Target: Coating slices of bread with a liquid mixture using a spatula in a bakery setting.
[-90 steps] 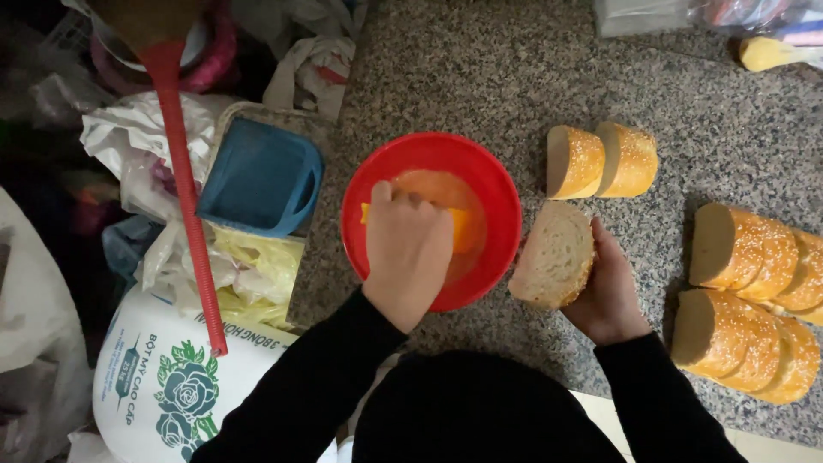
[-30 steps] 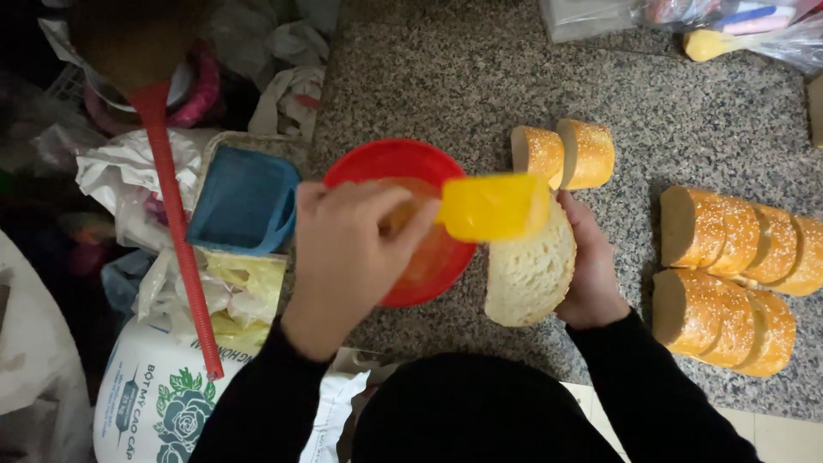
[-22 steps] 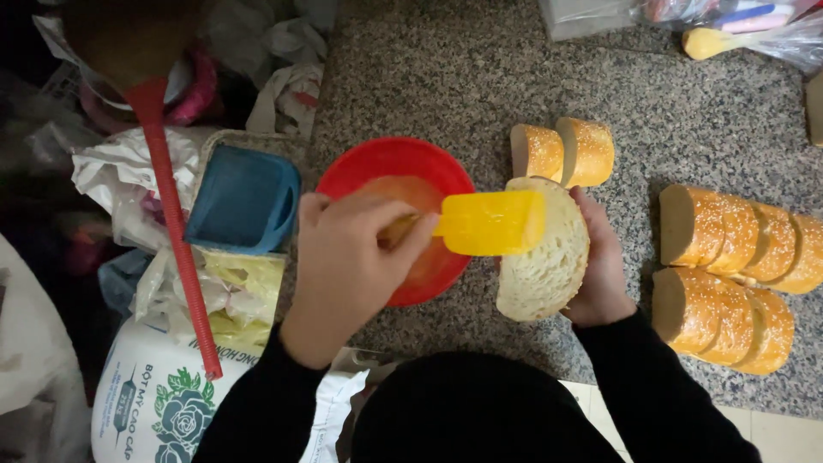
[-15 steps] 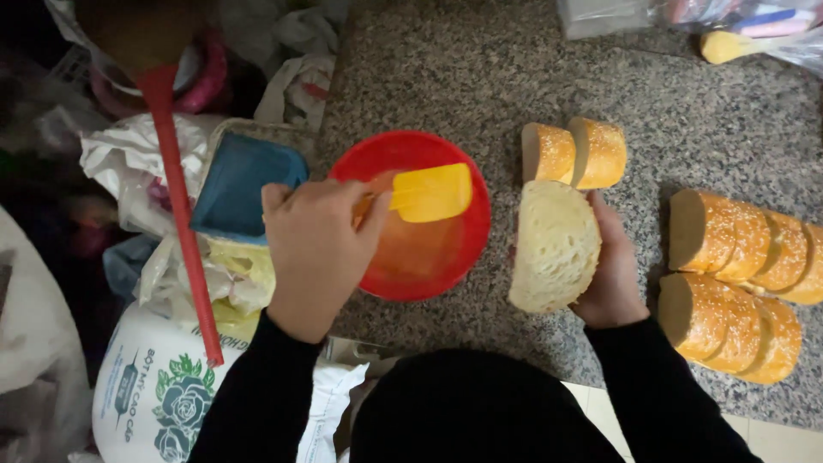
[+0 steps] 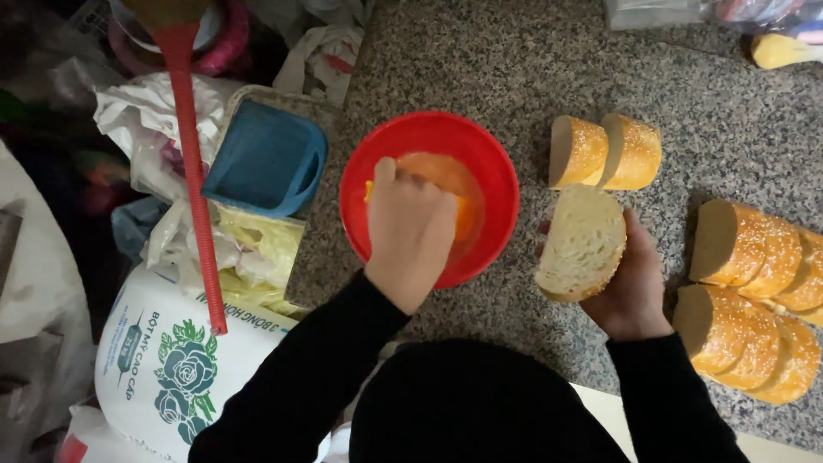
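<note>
1. The left hand (image 5: 410, 230) is down inside the red bowl (image 5: 360, 176), which stands on the speckled stone counter (image 5: 480, 69). The hand is closed around a yellow tool (image 5: 370, 189); only a small part of the tool shows.
2. In the bowl there is an orange mixture (image 5: 446, 176).
3. The right hand (image 5: 636, 283) holds one bread slice (image 5: 581, 242) just right of the bowl, cut face up.
4. Two bread pieces (image 5: 604, 152) lie just beyond this slice.
5. More sliced bread (image 5: 754, 300) lies at the right edge.
6. Left of the bowl are a blue container (image 5: 266, 159) and a red ribbed handle (image 5: 195, 180).
</note>
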